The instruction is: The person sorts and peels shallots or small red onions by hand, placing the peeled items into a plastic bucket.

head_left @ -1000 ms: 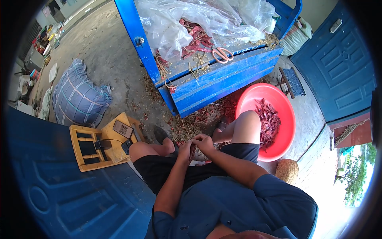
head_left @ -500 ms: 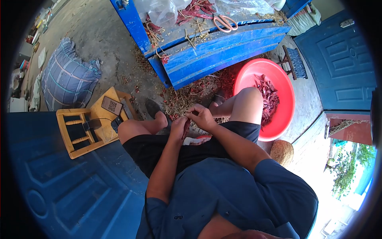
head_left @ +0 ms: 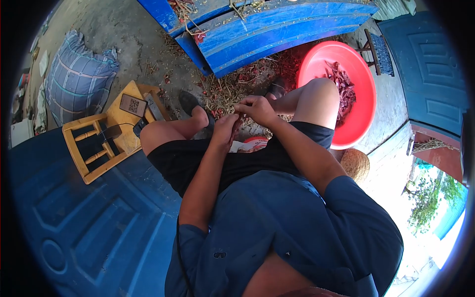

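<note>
My left hand (head_left: 225,128) is closed around dark red dried chili peppers (head_left: 236,130), held upright between my knees. Close beside it, my right hand (head_left: 257,110) has its thumb and index finger pinched at the top of the peppers; what lies between those fingertips is too small to make out. To the right of my knee stands a red plastic basin (head_left: 363,119), with a heap of dried chili peppers (head_left: 345,91) in it. Dry stems and pepper scraps (head_left: 227,96) litter the floor between my feet.
A blue metal panel (head_left: 277,37) stands ahead, strewn with stalks on top. At left are a wooden chair (head_left: 94,168) carrying a QR code card (head_left: 133,105) and a plaid stuffed sack (head_left: 81,81). A small folding stool (head_left: 379,54) stands beyond the basin.
The head view has tilted down, so the scene sits higher and the scissors on the blue panel are out of sight. Both hands stay together at the peppers.
</note>
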Action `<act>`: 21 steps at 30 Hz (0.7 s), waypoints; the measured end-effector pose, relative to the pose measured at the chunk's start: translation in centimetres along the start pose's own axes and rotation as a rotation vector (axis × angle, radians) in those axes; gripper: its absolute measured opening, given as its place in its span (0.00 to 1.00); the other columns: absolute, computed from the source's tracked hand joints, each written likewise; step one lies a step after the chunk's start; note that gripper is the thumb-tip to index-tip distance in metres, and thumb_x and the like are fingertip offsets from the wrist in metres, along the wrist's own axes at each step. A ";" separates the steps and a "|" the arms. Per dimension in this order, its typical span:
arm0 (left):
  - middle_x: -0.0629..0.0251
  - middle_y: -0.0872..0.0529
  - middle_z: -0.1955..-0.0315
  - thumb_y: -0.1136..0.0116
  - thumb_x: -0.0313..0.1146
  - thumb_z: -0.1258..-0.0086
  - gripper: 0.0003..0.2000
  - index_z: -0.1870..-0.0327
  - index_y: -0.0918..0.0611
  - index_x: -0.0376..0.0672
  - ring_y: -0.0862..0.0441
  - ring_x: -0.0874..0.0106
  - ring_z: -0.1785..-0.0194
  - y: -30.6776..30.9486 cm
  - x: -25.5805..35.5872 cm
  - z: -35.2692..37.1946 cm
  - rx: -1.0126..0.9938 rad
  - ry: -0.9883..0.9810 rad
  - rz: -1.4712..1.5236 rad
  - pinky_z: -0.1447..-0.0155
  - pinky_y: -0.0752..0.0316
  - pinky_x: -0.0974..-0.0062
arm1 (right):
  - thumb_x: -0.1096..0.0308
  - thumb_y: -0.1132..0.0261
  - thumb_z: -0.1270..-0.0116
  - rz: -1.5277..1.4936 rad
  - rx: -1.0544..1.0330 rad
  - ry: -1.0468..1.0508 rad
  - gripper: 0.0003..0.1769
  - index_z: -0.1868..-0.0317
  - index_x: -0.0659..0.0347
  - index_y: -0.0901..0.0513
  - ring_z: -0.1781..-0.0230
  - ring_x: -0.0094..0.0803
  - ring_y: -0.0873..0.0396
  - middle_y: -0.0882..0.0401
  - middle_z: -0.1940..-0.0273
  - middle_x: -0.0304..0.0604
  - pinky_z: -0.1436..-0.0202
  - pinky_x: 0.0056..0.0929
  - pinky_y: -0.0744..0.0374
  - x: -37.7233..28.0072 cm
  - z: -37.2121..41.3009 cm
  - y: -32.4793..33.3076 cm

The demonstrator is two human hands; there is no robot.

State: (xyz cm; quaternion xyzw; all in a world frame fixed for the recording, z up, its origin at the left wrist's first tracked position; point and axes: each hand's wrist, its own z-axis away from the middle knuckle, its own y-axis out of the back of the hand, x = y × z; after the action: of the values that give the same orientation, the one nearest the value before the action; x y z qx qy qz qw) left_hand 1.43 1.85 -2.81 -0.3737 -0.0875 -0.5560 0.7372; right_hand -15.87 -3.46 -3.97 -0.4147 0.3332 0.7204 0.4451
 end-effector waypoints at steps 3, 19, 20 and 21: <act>0.77 0.28 0.80 0.47 0.39 0.24 0.09 0.66 0.24 0.47 0.35 0.84 0.82 -1.3 1.1 0.8 0.024 -0.040 0.034 0.78 0.42 0.83 | 0.60 0.29 0.34 -0.017 0.092 0.010 0.14 0.66 0.66 0.12 0.73 0.24 0.20 0.16 0.72 0.42 0.68 0.28 0.23 -2.4 0.5 0.4; 0.76 0.32 0.82 0.57 0.30 0.24 0.11 0.47 0.24 0.39 0.36 0.83 0.83 -3.2 0.9 0.7 -0.032 -0.129 0.069 0.80 0.42 0.82 | 0.64 0.35 0.27 -1.070 0.001 -0.482 0.06 0.64 0.53 0.17 0.75 0.19 0.23 0.19 0.71 0.30 0.69 0.19 0.20 -0.4 0.3 3.3; 0.76 0.32 0.82 0.57 0.30 0.24 0.11 0.47 0.25 0.39 0.36 0.83 0.83 -3.2 0.9 0.8 -0.039 -0.132 0.061 0.80 0.42 0.82 | 0.64 0.35 0.27 -1.064 0.001 -0.484 0.06 0.64 0.53 0.17 0.75 0.19 0.23 0.19 0.71 0.30 0.69 0.19 0.20 -0.5 0.4 3.4; 0.76 0.32 0.82 0.57 0.29 0.25 0.12 0.47 0.25 0.39 0.36 0.83 0.83 -3.2 0.9 0.9 -0.048 -0.132 0.050 0.80 0.42 0.82 | 0.62 0.34 0.28 -0.929 0.044 -0.490 0.08 0.65 0.54 0.17 0.75 0.19 0.23 0.19 0.72 0.30 0.69 0.18 0.20 -0.6 0.5 3.6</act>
State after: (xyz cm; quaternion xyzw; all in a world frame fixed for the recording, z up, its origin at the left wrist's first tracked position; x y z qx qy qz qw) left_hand -0.79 1.38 -0.23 -0.4292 -0.1135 -0.5135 0.7343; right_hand -19.18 -4.59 -2.83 -0.3288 0.0152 0.5157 0.7910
